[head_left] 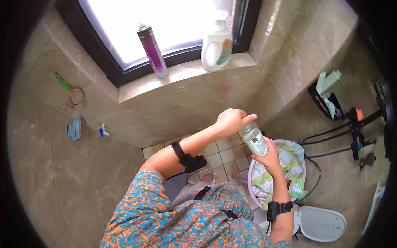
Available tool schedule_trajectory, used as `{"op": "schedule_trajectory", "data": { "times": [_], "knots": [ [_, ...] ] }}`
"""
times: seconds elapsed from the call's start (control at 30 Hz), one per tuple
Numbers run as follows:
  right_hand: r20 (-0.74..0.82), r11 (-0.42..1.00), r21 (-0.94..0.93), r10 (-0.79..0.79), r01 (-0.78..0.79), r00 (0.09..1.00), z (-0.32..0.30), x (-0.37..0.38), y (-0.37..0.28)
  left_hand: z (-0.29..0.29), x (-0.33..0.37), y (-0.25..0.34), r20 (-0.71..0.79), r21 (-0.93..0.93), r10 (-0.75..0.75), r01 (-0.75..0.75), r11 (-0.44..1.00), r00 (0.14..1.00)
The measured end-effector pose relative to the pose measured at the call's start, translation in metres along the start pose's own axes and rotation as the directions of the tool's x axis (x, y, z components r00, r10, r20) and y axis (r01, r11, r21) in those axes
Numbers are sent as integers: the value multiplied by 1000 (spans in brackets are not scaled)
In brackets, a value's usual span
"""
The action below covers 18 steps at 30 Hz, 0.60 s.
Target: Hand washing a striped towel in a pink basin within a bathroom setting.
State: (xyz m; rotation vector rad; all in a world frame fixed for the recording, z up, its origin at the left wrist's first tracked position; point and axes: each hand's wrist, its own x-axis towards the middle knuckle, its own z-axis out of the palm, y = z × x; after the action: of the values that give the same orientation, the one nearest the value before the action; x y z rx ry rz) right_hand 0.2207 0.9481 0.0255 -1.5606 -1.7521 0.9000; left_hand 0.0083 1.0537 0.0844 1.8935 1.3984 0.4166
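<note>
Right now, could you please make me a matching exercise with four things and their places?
Things:
1. Clear bottle
2. Purple spray can
3. Green-handled brush
4. Patterned cloth

Places:
A. On the windowsill
B. In the pale pink basin
C. In the right hand
D. Against the tiled wall

Pairs: 1-C, 2-A, 3-D, 4-B

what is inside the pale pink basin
The pale pink basin holds crumpled patterned cloth, partly green and white, heaped up to the rim. It covers the bottom, so whatever lies beneath cannot be seen.
</note>
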Motion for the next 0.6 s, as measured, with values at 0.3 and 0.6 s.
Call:
{"op": "schedule_trajectory", "data": {
  "times": [0.3, 0.6],
  "knots": [
    [242, 971, 238, -85, 26, 967, 69, 76, -32, -71, -31, -83, -291, -81, 286, -321, 943, 913],
    [518, 933, 345, -96, -105, 850, 96, 114, -69, -112, -58, -110, -177, -251, 189, -230, 940, 966]
  ]
}}
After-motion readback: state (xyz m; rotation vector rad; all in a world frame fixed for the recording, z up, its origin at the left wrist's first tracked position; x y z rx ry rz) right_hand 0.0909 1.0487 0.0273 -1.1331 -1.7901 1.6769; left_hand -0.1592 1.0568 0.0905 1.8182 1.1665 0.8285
